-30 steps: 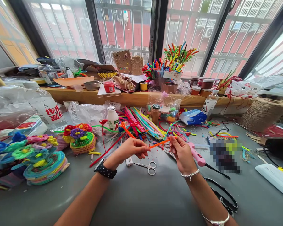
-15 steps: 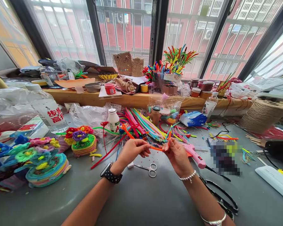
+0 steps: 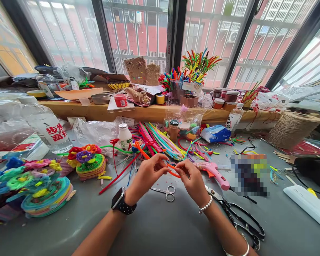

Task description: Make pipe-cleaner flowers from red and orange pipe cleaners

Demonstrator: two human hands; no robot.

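Between my hands an orange pipe cleaner (image 3: 174,173) is bent into a narrow loop over the table. My left hand (image 3: 152,170) pinches it from the left, and an orange length sticks up behind the knuckles. From the right, my right hand (image 3: 192,177) pinches the loop between thumb and fingers. Small silver scissors (image 3: 170,193) lie just below the hands. Beside my right forearm rest large black-handled scissors (image 3: 237,213), partly covered by the arm. A pink glue gun (image 3: 216,174) lies right of my right hand.
Pipe-cleaner flower pieces (image 3: 42,192) stand at left. Behind my hands are bundled pipe cleaners (image 3: 160,142), a white bottle (image 3: 124,137) and a brown jar (image 3: 173,131). A twine spool (image 3: 293,129) and white device (image 3: 306,206) sit at right. A cluttered wooden ledge (image 3: 96,111) runs behind.
My right hand has turned and lowered, fingers now pinching the orange pipe cleaner, which has gone from a straighter strip to a loop. The view has shifted slightly; more of the large scissors shows.
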